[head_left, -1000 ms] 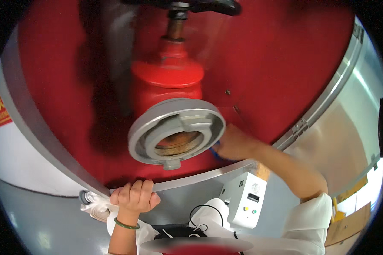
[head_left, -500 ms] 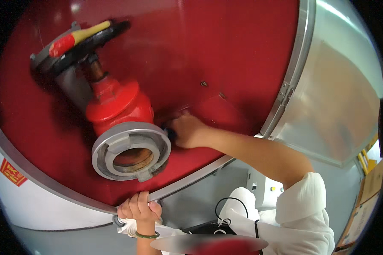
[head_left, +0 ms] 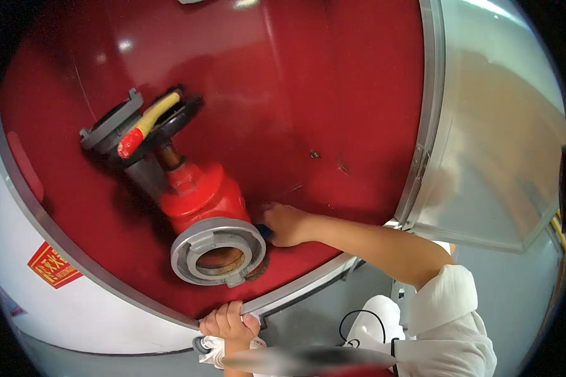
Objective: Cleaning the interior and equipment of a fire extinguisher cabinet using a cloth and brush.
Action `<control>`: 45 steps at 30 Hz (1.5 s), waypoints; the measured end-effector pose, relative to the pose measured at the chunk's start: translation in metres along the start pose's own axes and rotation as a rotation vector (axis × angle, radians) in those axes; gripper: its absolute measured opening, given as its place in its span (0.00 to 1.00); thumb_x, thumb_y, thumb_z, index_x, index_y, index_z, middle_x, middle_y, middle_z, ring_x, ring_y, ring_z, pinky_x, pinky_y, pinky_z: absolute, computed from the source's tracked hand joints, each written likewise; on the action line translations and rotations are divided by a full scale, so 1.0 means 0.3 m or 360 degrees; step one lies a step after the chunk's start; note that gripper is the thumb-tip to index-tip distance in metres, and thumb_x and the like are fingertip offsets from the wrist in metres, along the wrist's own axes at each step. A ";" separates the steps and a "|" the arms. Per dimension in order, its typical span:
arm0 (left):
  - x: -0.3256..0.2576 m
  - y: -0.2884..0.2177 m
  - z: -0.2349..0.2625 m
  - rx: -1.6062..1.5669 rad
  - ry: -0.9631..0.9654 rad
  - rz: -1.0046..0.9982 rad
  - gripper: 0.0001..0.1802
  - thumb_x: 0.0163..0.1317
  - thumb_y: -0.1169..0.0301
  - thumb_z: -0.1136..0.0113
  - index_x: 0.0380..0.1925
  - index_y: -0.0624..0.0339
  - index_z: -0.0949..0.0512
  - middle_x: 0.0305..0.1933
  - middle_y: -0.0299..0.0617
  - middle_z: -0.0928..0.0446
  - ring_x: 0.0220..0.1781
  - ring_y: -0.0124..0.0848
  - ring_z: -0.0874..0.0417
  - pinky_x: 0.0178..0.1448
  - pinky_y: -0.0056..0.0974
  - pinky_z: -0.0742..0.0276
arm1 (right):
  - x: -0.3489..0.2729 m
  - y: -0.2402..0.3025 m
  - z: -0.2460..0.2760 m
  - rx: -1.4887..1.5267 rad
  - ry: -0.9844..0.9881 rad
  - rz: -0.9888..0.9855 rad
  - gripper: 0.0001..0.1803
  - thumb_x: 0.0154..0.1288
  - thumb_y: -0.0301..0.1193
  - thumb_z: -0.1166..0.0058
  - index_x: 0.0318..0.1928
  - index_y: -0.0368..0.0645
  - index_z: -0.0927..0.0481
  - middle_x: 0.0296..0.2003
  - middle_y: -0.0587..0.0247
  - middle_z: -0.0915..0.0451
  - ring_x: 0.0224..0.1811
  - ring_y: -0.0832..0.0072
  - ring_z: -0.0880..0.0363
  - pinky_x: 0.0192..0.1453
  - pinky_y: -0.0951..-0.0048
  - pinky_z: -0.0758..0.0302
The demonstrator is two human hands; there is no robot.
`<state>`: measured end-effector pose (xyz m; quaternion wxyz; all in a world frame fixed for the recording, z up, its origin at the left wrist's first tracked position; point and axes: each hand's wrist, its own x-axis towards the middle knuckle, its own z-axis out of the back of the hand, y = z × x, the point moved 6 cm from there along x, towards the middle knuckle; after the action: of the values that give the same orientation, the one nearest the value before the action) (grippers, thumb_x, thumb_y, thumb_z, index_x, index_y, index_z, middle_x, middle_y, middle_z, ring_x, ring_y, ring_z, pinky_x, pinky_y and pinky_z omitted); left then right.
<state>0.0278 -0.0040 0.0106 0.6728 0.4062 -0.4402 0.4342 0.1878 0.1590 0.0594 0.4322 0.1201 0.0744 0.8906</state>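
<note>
A red fire hydrant valve (head_left: 204,198) with a silver-grey coupling ring (head_left: 188,271) and a black handwheel (head_left: 185,116) sits inside a red-lined cabinet. My right hand (head_left: 287,225) reaches in beside the coupling. Its fingers are closed round something dark blue (head_left: 263,232), mostly hidden, whose kind I cannot make out. My left hand (head_left: 227,320) curls over the cabinet's metal front rim (head_left: 289,292), gripping it. Under that hand, white fabric with a grey round fitting (head_left: 202,344) shows outside the cabinet. A yellow-and-red handle (head_left: 148,125) lies across the handwheel.
The clear-panelled cabinet door (head_left: 490,151) stands swung out on the right, hinged to the metal frame. A grey coupling (head_left: 112,119) sits behind the handwheel. Two small fixings stick out of the red back panel. A red sticker (head_left: 55,265) marks the white outer wall.
The view has shifted, so the valve and cabinet sit lower and farther right. My right hand stays by the coupling, and my left hand still grips the rim.
</note>
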 end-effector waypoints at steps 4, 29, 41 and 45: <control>-0.012 0.019 0.003 0.0040 0.0071 0.0032 0.14 0.56 0.59 0.60 0.28 0.49 0.24 0.28 0.32 0.28 0.33 0.33 0.32 0.46 0.40 0.43 | -0.045 -0.002 0.214 -0.0289 -0.0581 -0.0061 0.20 0.43 0.26 0.45 0.43 0.37 0.23 0.44 0.48 0.27 0.48 0.50 0.28 0.48 0.54 0.25; -0.026 0.009 -0.020 0.0109 -0.0077 -0.0026 0.14 0.52 0.55 0.59 0.25 0.44 0.25 0.26 0.28 0.31 0.32 0.30 0.35 0.42 0.38 0.44 | 0.141 0.041 0.604 -0.0749 -0.1764 0.0305 0.40 0.43 0.31 0.37 0.62 0.53 0.35 0.66 0.58 0.42 0.69 0.56 0.49 0.70 0.48 0.50; -0.017 0.019 -0.013 0.0040 -0.0015 -0.0012 0.12 0.53 0.57 0.57 0.27 0.45 0.25 0.27 0.28 0.29 0.31 0.30 0.34 0.42 0.38 0.44 | 0.124 -0.015 0.455 -0.1274 -0.1175 0.0723 0.28 0.57 0.31 0.53 0.61 0.55 0.33 0.66 0.62 0.41 0.69 0.59 0.46 0.69 0.52 0.45; -0.010 0.013 -0.006 0.0022 -0.0043 0.0015 0.12 0.53 0.58 0.58 0.26 0.47 0.25 0.27 0.29 0.29 0.31 0.31 0.33 0.42 0.39 0.44 | 0.067 -0.017 0.624 -0.0917 -0.1762 0.0315 0.27 0.54 0.27 0.49 0.58 0.54 0.30 0.64 0.62 0.39 0.68 0.58 0.45 0.64 0.51 0.37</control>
<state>0.0237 -0.0017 0.0080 0.6620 0.4147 -0.4480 0.4349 0.2318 0.1832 0.2408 0.3373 0.4483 -0.4147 0.7165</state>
